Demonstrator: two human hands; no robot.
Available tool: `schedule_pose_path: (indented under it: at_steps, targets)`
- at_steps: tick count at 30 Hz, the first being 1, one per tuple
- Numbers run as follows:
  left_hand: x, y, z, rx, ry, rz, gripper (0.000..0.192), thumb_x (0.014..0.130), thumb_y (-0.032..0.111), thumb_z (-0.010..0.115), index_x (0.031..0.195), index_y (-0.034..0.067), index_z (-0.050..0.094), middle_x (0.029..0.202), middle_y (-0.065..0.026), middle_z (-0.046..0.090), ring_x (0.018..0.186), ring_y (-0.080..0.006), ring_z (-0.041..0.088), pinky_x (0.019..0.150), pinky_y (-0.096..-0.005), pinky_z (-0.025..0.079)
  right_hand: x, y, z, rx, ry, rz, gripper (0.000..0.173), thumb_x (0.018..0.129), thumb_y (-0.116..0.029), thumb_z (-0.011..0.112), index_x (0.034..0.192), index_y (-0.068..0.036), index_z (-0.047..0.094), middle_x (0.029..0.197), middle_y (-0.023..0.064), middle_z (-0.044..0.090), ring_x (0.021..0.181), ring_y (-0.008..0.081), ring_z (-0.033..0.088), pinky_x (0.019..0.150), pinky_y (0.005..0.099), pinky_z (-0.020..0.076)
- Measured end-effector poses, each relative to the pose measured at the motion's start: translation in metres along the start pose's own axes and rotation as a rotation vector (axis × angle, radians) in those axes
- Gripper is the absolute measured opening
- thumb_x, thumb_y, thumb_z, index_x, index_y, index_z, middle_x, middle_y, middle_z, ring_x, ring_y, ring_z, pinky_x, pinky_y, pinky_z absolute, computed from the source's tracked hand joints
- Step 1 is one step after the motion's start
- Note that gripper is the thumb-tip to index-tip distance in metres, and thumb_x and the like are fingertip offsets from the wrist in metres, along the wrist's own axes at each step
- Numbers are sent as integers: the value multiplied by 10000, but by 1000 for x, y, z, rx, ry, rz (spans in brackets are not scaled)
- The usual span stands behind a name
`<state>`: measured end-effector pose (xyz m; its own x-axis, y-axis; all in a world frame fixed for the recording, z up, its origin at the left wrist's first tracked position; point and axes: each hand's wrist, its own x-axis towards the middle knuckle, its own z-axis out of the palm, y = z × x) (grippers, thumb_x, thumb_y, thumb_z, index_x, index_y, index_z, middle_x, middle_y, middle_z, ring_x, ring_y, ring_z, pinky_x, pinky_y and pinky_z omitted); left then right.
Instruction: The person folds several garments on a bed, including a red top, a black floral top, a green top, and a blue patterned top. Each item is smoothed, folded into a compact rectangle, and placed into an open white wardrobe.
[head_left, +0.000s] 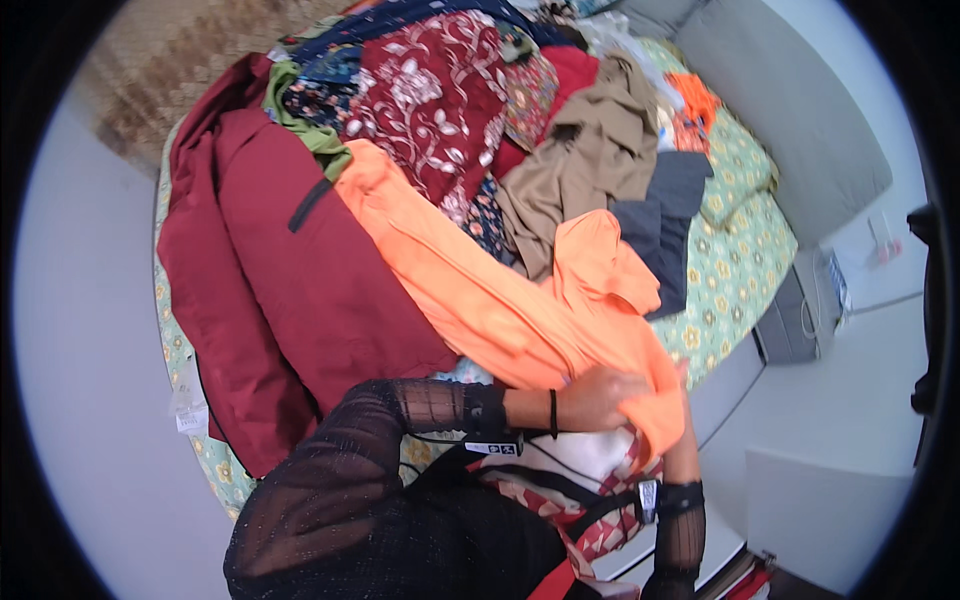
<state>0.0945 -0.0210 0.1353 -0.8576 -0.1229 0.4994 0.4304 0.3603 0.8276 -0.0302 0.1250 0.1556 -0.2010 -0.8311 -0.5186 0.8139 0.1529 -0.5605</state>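
Observation:
An orange garment lies stretched diagonally over the pile, its near end raised at my body. My left hand, its wrist in a black band, grips that end with bent fingers. My right hand is at the far right side of the same end, mostly hidden behind the cloth; its fingers cannot be made out. To the left spreads a dark red garment with a black strip. A brown garment and a dark grey one lie beyond the orange cloth.
A bed with a green floral sheet bears the heap, including a red floral cloth, a green cloth and a bright orange item. A grey padded headboard borders it at right. A grey box stands beside the bed.

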Motion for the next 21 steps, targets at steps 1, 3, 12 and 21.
schedule_pose_path:
  at_steps: [1,3,12,21]
  targets:
    - [-9,2,17,-40,-172,-25,303,743,101,638,1034,16,618,931,-136,628,824,-320,623,713,-388,494,-7,13,0,40,92,-59,635,973,-489,450,1358,15,415,1197,103,580,1043,182,595,881,278,491]
    - [-23,3,40,-136,-137,-29,348,745,120,643,1080,31,615,962,-127,634,865,-314,624,751,-384,494,-4,34,-6,33,318,-125,481,964,-308,538,1315,14,468,1183,82,599,1048,158,595,885,249,478]
    - [-37,5,0,156,-420,53,544,733,248,691,1233,93,542,1242,-87,530,1066,-294,535,878,-415,447,-45,17,-87,24,274,-423,340,889,-73,536,1216,17,516,1163,146,612,1021,227,622,890,369,516]
    - [-49,-49,-142,1227,148,-381,836,530,272,858,1255,90,482,1301,-178,468,1245,-356,422,992,-441,362,-97,-33,-148,229,627,-639,362,966,-173,468,1255,43,492,1257,173,573,1147,287,572,987,413,470]
